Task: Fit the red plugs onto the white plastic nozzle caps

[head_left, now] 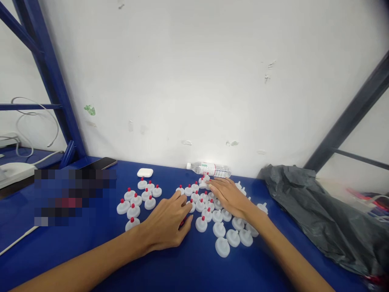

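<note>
1. Work items: white round lids with narrow spouts, on the blue table [194, 271]. Red-tipped lids [133, 211] sit in a loose group left of the left hand and a denser one between the hands. Bare-spout lids [233, 238] sit under and around the right hand and forearm.
2. Orientation: red-tipped lids stand wide base down, spout up, long axis about vertical. Bare ones in front of the right forearm also have spouts up.
3. Left hand [168, 221]: fingers curled, thumb spread a bit below them, red bit showing in the gap. Can't tell if it's gripping a lid. Fingertips are at the red-tipped lids.
4. Right hand [228, 196]: flattish, fingers extended left, over the pile. Tips at a red-tipped lid near the bottle. Underside hidden, can't tell if it holds anything.
5. Clear bottle [209, 168]: on its side by the wall [188, 81], long axis left-right, cap end left.
6. White case [145, 172] behind the left group; dark plastic bag [316, 215] at right.
</note>
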`<state>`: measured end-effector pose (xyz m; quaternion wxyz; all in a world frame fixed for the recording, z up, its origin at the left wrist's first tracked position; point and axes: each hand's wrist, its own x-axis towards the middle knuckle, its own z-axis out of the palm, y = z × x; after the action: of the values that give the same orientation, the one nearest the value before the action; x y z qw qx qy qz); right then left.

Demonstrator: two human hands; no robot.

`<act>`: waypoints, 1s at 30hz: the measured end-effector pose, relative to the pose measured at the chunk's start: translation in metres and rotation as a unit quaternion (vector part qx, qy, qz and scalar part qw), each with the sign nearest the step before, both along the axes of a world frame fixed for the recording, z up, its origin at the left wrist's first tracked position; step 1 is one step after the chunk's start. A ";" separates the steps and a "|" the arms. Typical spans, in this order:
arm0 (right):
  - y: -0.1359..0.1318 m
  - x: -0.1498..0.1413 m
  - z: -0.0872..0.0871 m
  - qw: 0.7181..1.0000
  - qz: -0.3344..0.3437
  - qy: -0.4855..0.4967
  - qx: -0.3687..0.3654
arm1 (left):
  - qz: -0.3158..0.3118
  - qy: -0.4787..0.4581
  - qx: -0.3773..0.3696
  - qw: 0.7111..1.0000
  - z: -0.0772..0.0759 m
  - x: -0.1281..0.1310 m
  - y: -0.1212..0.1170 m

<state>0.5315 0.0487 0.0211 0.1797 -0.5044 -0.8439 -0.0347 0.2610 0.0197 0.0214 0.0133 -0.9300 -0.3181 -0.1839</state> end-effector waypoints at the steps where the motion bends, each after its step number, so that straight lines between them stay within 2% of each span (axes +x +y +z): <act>1: 0.001 0.000 -0.001 1.000 -0.002 0.004 -0.007 | 0.000 -0.001 0.000 1.000 0.000 0.000 0.000; 6: 0.002 0.001 0.001 1.000 -0.004 0.012 -0.008 | -0.003 -0.014 0.007 1.000 0.001 0.000 0.001; 11: -0.002 -0.002 0.015 0.993 -0.014 0.052 0.106 | 0.001 -0.030 0.020 0.999 0.001 -0.001 0.003; 14: -0.008 -0.009 0.020 0.986 -0.009 0.092 0.136 | 0.020 -0.042 0.033 0.998 0.002 -0.001 0.004; 18: -0.020 -0.029 0.020 0.984 0.069 0.084 0.142 | 0.055 -0.074 0.049 0.995 0.002 0.001 0.005; 22: -0.031 -0.050 0.017 0.965 0.175 0.070 0.182 | 0.079 -0.091 0.072 0.990 -0.001 0.000 0.006; 26: -0.039 -0.062 0.018 0.953 0.222 0.073 0.191 | 0.047 -0.061 0.101 0.992 -0.002 -0.003 0.009; 30: -0.040 -0.067 0.020 0.939 0.256 0.083 0.214 | 0.005 -0.102 0.051 0.994 0.002 -0.004 0.010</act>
<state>0.4649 0.0083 0.0414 0.3556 -0.2216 -0.8993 -0.1251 0.2574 0.0293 0.0235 0.0293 -0.9028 -0.3131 -0.2933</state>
